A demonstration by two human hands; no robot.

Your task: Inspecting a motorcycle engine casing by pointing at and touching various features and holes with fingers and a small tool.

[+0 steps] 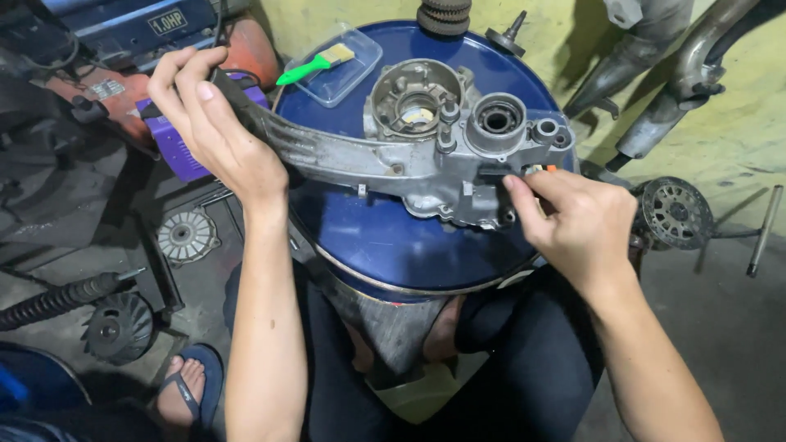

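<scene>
Head view. The left hand point(214, 123) reaches forward from the lower left, forearm nearly straight up the picture, and grips the long narrow arm of a grey metal engine casing point(426, 147); its fingers point(176, 69) are wrapped over the dark far end of that arm and clamped on it. The right hand point(573, 225) comes in from the lower right, wrist bent inward, with its fingers pinched together on a small dark tool with an orange part point(524, 170), pressed against the casing's near right edge. How the tool ends is hidden by the fingers.

The one casing lies across the top of a blue drum point(393, 245), which serves as the table and stands between the person's knees. The casing's wide end, with two large round openings, sits over the middle and right of the drum lid, while its narrow arm juts past the left rim.

On the far side of the lid lies one clear plastic tray point(352, 78) holding one green-handled brush point(315, 65). One purple box point(176, 147) shows behind the left hand. On the floor to the left lie two round finned metal parts point(187, 236), with one black ribbed spring point(57, 301) beside them. One disc-shaped part point(675, 213) lies to the right. One sandalled foot point(187, 389) shows at lower left.
</scene>
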